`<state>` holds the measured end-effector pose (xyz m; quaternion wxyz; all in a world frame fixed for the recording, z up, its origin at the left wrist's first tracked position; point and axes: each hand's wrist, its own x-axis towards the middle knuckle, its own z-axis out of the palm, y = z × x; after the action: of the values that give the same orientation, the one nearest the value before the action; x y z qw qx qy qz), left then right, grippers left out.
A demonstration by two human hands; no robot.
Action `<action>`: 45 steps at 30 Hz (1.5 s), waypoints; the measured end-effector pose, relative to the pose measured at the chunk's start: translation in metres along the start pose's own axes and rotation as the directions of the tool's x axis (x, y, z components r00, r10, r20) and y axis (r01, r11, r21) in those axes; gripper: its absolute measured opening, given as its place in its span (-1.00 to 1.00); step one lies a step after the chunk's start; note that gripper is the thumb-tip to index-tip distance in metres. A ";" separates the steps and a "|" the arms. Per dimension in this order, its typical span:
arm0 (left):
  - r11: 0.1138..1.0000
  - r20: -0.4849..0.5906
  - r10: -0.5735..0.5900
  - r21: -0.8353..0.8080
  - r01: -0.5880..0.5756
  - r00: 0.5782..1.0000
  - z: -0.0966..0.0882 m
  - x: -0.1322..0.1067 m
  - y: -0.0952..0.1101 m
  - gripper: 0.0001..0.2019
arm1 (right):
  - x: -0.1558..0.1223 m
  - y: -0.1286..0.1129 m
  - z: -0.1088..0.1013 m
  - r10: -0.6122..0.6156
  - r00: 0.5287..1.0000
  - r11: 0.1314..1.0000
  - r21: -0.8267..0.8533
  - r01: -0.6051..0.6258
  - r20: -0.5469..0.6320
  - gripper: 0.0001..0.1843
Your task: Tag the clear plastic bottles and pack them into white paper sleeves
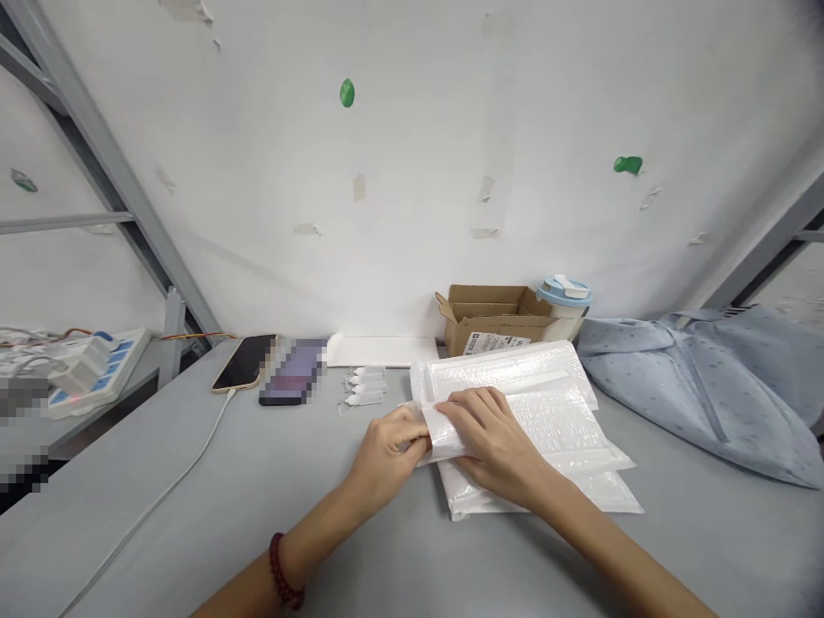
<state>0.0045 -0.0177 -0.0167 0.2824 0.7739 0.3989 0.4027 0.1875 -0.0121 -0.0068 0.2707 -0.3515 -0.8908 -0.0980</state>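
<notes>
A stack of white bubble mailers [547,429] lies on the grey table in front of me. My left hand [390,451], with a dark red beaded bracelet on its wrist, has its thumb and fingers closed at the left end of the top mailer, by its clear edge. Its fingertips are partly hidden there. My right hand [493,442] grips the same mailer, fingers on top and thumb low at the near side. Left of the stack lie several small white pieces with thin loops [366,388].
Behind the mailers stand an open cardboard box [495,322] and a cup with a blue lid [565,300]. Blue-grey cloth [682,378] lies at right. At left are a phone on a cable [245,360], a blurred dark device [293,371] and a power strip [103,373]. A white flat box [383,350] lies by the wall.
</notes>
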 end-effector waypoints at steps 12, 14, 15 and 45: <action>0.932 -0.121 -0.359 -0.098 0.349 0.926 -0.031 0.014 -0.004 -0.73 | 0.000 0.011 -0.012 0.061 0.996 0.996 -0.054 -0.064 -0.060 -0.47; 0.885 0.120 -0.410 -0.184 0.426 0.904 -0.031 0.015 -0.003 -0.69 | -0.001 0.008 -0.010 0.036 0.998 0.994 -0.105 -0.041 -0.050 -0.43; 0.862 0.205 -0.422 -0.213 0.461 0.883 -0.030 0.015 -0.002 -0.65 | -0.001 0.005 -0.008 0.022 0.999 0.989 -0.143 -0.028 -0.049 -0.41; 0.666 0.326 -0.420 -0.524 0.532 0.847 -0.013 0.009 -0.006 -0.72 | -0.002 -0.009 -0.007 0.199 0.973 0.968 -0.180 -0.177 0.117 -0.22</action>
<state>-0.0052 -0.0055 -0.0105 0.6403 0.5456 0.4136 0.3483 0.1854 -0.0225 -0.0023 0.1876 -0.4618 -0.8582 -0.1227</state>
